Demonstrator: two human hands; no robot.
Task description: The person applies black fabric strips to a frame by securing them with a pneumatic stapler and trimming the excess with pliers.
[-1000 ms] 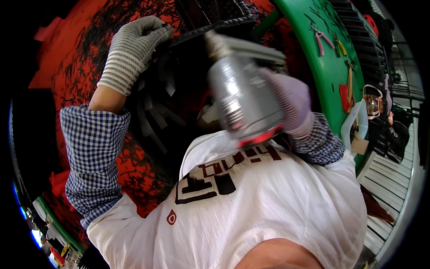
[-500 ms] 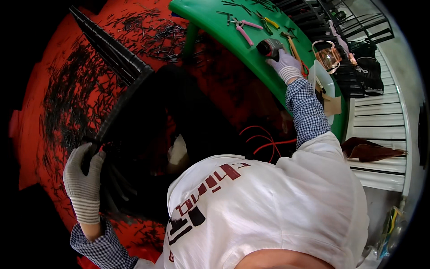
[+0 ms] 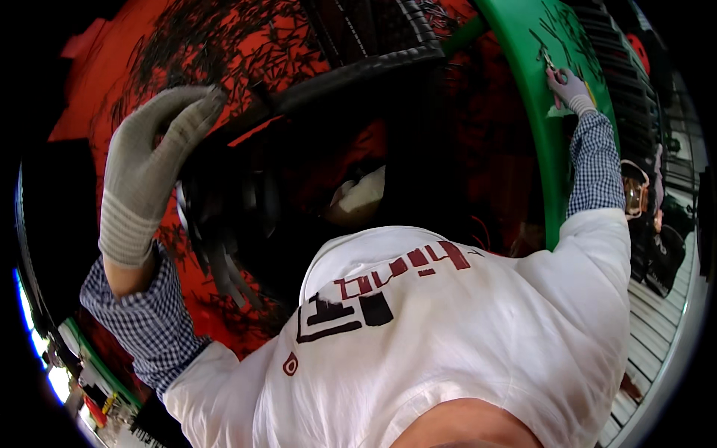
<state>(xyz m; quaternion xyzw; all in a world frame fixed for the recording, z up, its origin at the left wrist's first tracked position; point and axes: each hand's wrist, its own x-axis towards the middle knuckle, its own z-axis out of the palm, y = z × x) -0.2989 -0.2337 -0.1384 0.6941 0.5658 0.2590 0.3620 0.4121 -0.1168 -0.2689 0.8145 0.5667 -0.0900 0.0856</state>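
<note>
At the far right my right hand [image 3: 572,91], in a pale striped glove, reaches over the green table [image 3: 526,82]. Its fingers close around pink-handled pliers [image 3: 553,78], whose jaws point away from me. My left hand [image 3: 153,153], in a matching glove, is raised at the left with thumb and fingertips brought together. Whatever lies between those tips, if anything, cannot be made out. Just right of them runs the black edge of a woven frame [image 3: 358,73], which stands over my dark lap. Loose black strips [image 3: 233,278] hang below my left hand, partly lost in shadow.
Scattered dark strips [image 3: 261,56] cover the red floor sheet [image 3: 168,56]. Black racks [image 3: 616,75] line the table's far right side, with a clear amber jar [image 3: 635,190] nearby. White slats [image 3: 657,328] run along the right.
My view has swung right. My right hand has left the dark power tool and moved farther along the table to the pink-handled pliers. My left hand has risen off the woven frame's corner.
</note>
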